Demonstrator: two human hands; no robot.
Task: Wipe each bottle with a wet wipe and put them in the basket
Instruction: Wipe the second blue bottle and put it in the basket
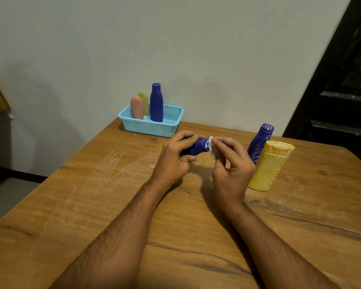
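My left hand (pixel 175 157) grips a small blue bottle (pixel 198 147) lying sideways above the table. My right hand (pixel 229 163) pinches a white wet wipe (pixel 212 146) against the bottle's right end. A light blue mesh basket (pixel 150 127) stands at the table's far edge and holds a tall blue bottle (pixel 156 103), a pink bottle (pixel 137 107) and a yellow bottle (pixel 144 101) behind it. To my right a blue bottle (pixel 258 142) and a large yellow bottle (pixel 269 165) stand on the table, both dusted with white marks.
The wooden table (pixel 113 195) shows white smears and scratches on its left half. A pale wall rises behind the basket. A dark door stands at the far right. A brown object juts in at the left edge.
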